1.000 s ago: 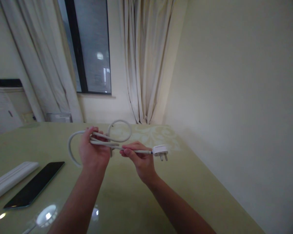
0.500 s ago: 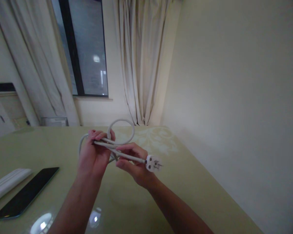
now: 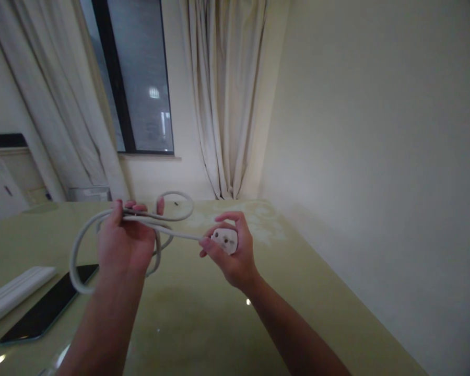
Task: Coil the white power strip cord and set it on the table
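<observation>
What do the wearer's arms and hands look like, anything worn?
Left forearm and right forearm are bare to the frame edge, with no sleeves in view. Left hand and right hand show no gloves, watch, bands or rings. The picture is too dim for nail detail.

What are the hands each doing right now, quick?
Left hand: closed around gathered loops of the white cable.
Right hand: closed on the white plug at the cable's end.

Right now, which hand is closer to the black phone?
Left. The left hand, gripping the coiled white cable, hovers just right of the phone; the right hand, holding the plug, is much farther right.
</observation>
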`<state>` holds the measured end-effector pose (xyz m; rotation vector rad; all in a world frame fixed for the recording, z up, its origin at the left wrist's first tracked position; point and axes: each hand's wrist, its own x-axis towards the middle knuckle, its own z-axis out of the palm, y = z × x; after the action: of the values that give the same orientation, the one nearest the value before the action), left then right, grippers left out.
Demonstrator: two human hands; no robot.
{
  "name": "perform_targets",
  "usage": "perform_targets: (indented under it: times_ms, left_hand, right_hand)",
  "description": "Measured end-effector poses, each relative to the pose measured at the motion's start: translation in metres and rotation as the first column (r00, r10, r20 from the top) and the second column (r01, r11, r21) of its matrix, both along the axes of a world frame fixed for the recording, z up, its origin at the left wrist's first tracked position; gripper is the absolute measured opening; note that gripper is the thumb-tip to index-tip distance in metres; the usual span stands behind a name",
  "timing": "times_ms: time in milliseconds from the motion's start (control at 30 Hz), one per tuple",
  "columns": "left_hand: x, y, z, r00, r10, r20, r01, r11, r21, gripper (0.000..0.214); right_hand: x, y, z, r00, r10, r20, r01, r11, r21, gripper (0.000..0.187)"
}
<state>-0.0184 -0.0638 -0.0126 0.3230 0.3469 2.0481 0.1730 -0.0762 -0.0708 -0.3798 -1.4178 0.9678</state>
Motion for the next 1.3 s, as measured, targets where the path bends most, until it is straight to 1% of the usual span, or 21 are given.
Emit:
perform_targets:
  times_ms: [100,167,233,300,400,433,467,500,533,567,633,733,800,867,933,1000,1067,1133,1167,1233,1300]
  left_hand:
    - [0.011,0.004,0.000,0.991,0.112,-0.072,-0.118,0.989,-0.084,0.020]
    - [0.022,0.005,0.000,0.986,0.128,-0.109,-0.140,0.984,-0.108,0.025]
    - [0.038,0.003,-0.002,0.982,0.102,-0.156,-0.120,0.986,-0.116,0.032]
    - [0.056,-0.001,-0.007,0.972,0.038,-0.230,-0.068,0.990,-0.125,0.038]
    - [0.081,-0.009,-0.017,0.941,-0.077,-0.331,0.030,0.989,-0.147,0.052]
    - [0.087,-0.010,-0.019,0.934,-0.099,-0.342,0.048,0.987,-0.156,0.054]
    - [0.090,-0.012,-0.020,0.934,-0.112,-0.340,0.057,0.984,-0.168,0.053]
    - [0.092,-0.012,-0.021,0.938,-0.115,-0.326,0.057,0.982,-0.181,0.050]
    - [0.092,-0.012,-0.019,0.945,-0.115,-0.307,0.056,0.979,-0.195,0.046]
    - [0.090,-0.012,-0.017,0.953,-0.115,-0.281,0.056,0.977,-0.208,0.042]
    - [0.083,-0.010,-0.012,0.969,-0.108,-0.222,0.058,0.974,-0.218,0.035]
    - [0.070,-0.008,-0.006,0.985,-0.096,-0.145,0.062,0.973,-0.224,0.031]
    - [0.064,-0.007,-0.006,0.984,-0.126,-0.128,0.091,0.964,-0.248,0.033]
    - [0.061,-0.006,-0.009,0.974,-0.172,-0.145,0.129,0.954,-0.270,0.035]
    - [0.061,-0.006,-0.012,0.959,-0.209,-0.189,0.156,0.952,-0.264,0.035]
    - [0.062,-0.007,-0.016,0.938,-0.239,-0.253,0.182,0.956,-0.230,0.035]
    - [0.065,-0.007,-0.019,0.913,-0.258,-0.316,0.207,0.960,-0.187,0.037]
    - [0.068,-0.007,-0.022,0.889,-0.249,-0.385,0.211,0.967,-0.140,0.042]
    - [0.070,-0.006,-0.023,0.877,-0.235,-0.419,0.203,0.972,-0.122,0.044]
    - [0.075,-0.006,-0.025,0.855,-0.217,-0.471,0.190,0.976,-0.105,0.047]
    - [0.080,-0.008,-0.026,0.844,-0.215,-0.492,0.185,0.977,-0.110,0.046]
  right_hand:
    - [-0.005,-0.004,-0.005,0.980,-0.198,0.022,0.194,0.973,0.124,0.033]
    - [-0.009,-0.003,-0.011,0.957,-0.288,0.030,0.278,0.943,0.185,0.032]
    - [-0.012,0.001,-0.015,0.925,-0.372,0.074,0.343,0.904,0.254,0.033]
    - [-0.012,0.005,-0.019,0.865,-0.488,0.113,0.430,0.840,0.332,0.032]
    - [-0.008,0.009,-0.019,0.758,-0.646,0.092,0.541,0.701,0.465,0.029]
    - [-0.007,0.008,-0.018,0.732,-0.676,0.089,0.547,0.660,0.515,0.029]
    - [-0.006,0.006,-0.015,0.712,-0.695,0.098,0.539,0.631,0.558,0.030]
    - [-0.005,0.003,-0.012,0.699,-0.705,0.122,0.519,0.617,0.592,0.033]
    - [-0.004,-0.001,-0.009,0.694,-0.703,0.156,0.488,0.618,0.616,0.036]
    - [-0.003,-0.004,-0.004,0.700,-0.687,0.194,0.450,0.635,0.628,0.040]
    - [-0.001,-0.011,0.005,0.748,-0.609,0.262,0.343,0.694,0.633,0.047]
    - [0.004,-0.014,0.015,0.818,-0.440,0.370,0.146,0.782,0.606,0.050]
    - [0.007,-0.011,0.017,0.822,-0.343,0.455,0.042,0.833,0.552,0.052]
    - [0.008,-0.006,0.014,0.812,-0.299,0.500,0.000,0.858,0.514,0.051]
    - [0.008,0.001,0.008,0.819,-0.321,0.476,0.033,0.855,0.518,0.043]
    - [0.007,0.007,0.002,0.847,-0.361,0.390,0.134,0.856,0.499,0.036]
    - [0.007,0.012,-0.001,0.868,-0.386,0.312,0.240,0.876,0.418,0.036]
    - [0.008,0.015,-0.002,0.854,-0.436,0.285,0.331,0.877,0.350,0.039]
    - [0.009,0.016,-0.001,0.831,-0.474,0.290,0.370,0.861,0.349,0.040]
    - [0.010,0.017,0.001,0.776,-0.558,0.295,0.433,0.810,0.394,0.041]
    - [0.011,0.017,0.002,0.752,-0.600,0.274,0.460,0.775,0.433,0.038]
